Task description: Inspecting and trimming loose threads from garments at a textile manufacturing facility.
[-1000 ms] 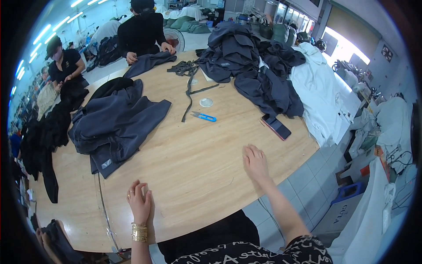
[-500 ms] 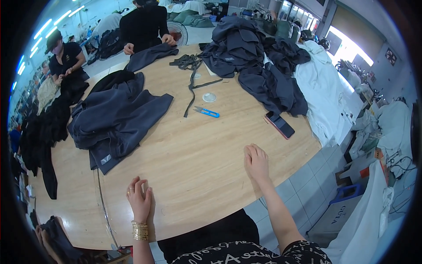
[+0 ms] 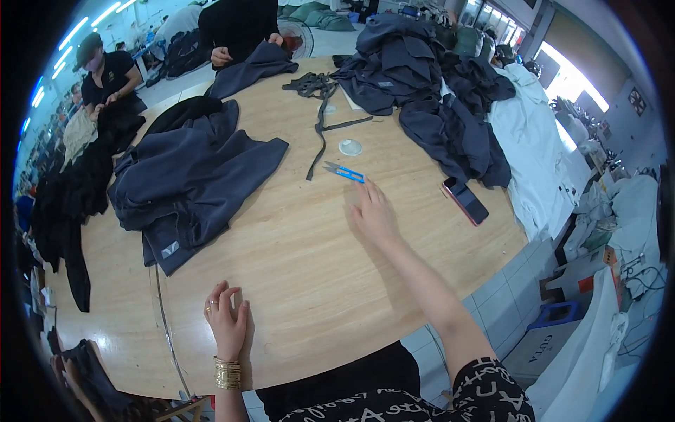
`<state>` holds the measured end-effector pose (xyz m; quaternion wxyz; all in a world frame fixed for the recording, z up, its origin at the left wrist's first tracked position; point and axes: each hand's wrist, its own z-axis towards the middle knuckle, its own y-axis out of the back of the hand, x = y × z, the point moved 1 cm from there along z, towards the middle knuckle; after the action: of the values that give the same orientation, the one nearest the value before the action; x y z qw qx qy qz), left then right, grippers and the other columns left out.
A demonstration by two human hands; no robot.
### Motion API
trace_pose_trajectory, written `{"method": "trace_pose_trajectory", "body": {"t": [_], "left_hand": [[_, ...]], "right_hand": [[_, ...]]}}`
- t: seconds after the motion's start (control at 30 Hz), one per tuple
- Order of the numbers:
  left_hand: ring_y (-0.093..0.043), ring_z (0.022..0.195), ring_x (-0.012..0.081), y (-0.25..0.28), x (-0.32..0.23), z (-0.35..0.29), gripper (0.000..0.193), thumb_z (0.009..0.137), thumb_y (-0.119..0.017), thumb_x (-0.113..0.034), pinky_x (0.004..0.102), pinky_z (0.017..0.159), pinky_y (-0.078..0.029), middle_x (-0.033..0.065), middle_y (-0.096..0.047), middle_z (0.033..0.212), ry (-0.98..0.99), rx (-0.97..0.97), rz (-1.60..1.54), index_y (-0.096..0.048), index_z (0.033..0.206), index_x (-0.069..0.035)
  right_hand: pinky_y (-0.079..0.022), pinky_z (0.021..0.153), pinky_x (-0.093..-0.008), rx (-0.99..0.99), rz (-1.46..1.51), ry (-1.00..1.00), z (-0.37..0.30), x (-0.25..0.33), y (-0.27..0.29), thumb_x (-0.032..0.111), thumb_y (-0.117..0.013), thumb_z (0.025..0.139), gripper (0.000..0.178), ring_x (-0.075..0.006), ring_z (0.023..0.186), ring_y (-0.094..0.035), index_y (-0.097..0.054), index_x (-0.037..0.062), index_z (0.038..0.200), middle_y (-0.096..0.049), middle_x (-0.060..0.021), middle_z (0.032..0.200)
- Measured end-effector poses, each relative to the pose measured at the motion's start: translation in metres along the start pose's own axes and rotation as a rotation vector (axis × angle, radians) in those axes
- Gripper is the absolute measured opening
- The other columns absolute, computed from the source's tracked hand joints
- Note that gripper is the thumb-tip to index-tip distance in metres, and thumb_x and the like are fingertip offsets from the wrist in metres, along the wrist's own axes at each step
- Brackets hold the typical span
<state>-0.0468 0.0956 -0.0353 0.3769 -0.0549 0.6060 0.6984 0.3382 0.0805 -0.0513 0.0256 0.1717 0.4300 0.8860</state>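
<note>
Blue thread snips (image 3: 344, 172) lie on the wooden table (image 3: 295, 274), blades pointing left. My right hand (image 3: 375, 216) is stretched out over the table, its fingertips at the handle end of the snips. Whether they press on it I cannot tell. Near the front edge rests my left hand (image 3: 228, 325), fingers loosely bent and apart, holding nothing. A dark grey garment (image 3: 193, 179) with a small pale label lies spread out beyond it to the left. Just past the snips are a small round clear disc (image 3: 350, 147) and a tangle of dark fabric strips (image 3: 320, 130).
A heap of dark garments (image 3: 394, 67) stands at the back right, beside white cloth (image 3: 534, 155) hanging over the edge. A phone (image 3: 465, 202) lies right of my hand. Two people work across the table, one holding dark cloth (image 3: 253, 70). Black garments (image 3: 67, 218) hang at far left.
My right hand has moved forward and left from the near right of the table to the snips. The left hand stays where it was. The view has shifted slightly.
</note>
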Motion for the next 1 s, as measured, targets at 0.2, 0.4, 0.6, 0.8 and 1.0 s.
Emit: {"method": "trace_pose_trajectory", "body": {"t": [0.2,0.4,0.6,0.8,1.0], "left_hand": [[-0.04,0.122,0.029,0.0,0.0,0.003,0.03,0.077,-0.064,-0.015,0.0438,0.102,-0.024,0.0106,-0.049,0.127,0.035,0.018,-0.025,-0.057,0.107,-0.011],[-0.038,0.125,0.0301,0.0,0.014,0.004,0.029,0.079,-0.062,-0.008,0.0448,0.103,-0.028,0.0127,-0.047,0.129,0.058,-0.133,-0.257,-0.057,0.107,-0.008],[-0.038,0.125,0.0318,0.047,0.048,0.08,0.034,0.082,-0.061,-0.004,0.0403,0.104,-0.031,0.0148,-0.041,0.135,-0.081,-0.601,-0.027,-0.056,0.116,-0.006],[-0.047,0.116,0.0274,0.034,0.13,0.146,0.031,0.085,-0.061,-0.013,0.0395,0.095,-0.038,0.0115,-0.049,0.129,0.02,-0.031,0.03,-0.056,0.114,-0.005],[-0.054,0.098,0.0259,0.008,0.119,0.176,0.027,0.088,-0.058,-0.026,0.0358,0.085,-0.041,0.0087,-0.059,0.104,-0.173,-0.049,0.13,-0.06,0.097,-0.001]], "right_hand": [[-0.039,0.092,-0.0443,0.071,-0.074,-0.031,0.043,0.001,-0.036,0.015,-0.06,0.08,0.038,-0.0296,0.113,-0.046,-0.051,0.0042,0.116,-0.052,-0.0132,0.117],[-0.045,0.075,-0.04,0.106,-0.144,0.036,0.03,-0.008,-0.022,0.013,-0.06,0.08,0.019,-0.027,0.089,-0.055,-0.057,0.0048,0.097,-0.058,-0.0095,0.091],[-0.048,0.06,-0.0284,0.139,0.426,-0.405,-0.039,-0.01,0.037,0.01,-0.053,0.09,0.009,-0.0172,0.066,-0.063,-0.054,0.0012,0.09,-0.063,-0.0103,0.074],[-0.051,0.064,-0.0256,-0.049,1.078,-0.74,-0.095,-0.002,0.062,0.007,-0.046,0.094,0.008,-0.0146,0.072,-0.063,-0.049,0.0015,0.099,-0.062,-0.0094,0.078],[-0.052,0.06,-0.0256,-0.061,1.036,-0.7,-0.092,-0.004,0.054,0.007,-0.046,0.094,0.008,-0.0141,0.067,-0.063,-0.048,0.0002,0.096,-0.063,-0.0114,0.079]]}}
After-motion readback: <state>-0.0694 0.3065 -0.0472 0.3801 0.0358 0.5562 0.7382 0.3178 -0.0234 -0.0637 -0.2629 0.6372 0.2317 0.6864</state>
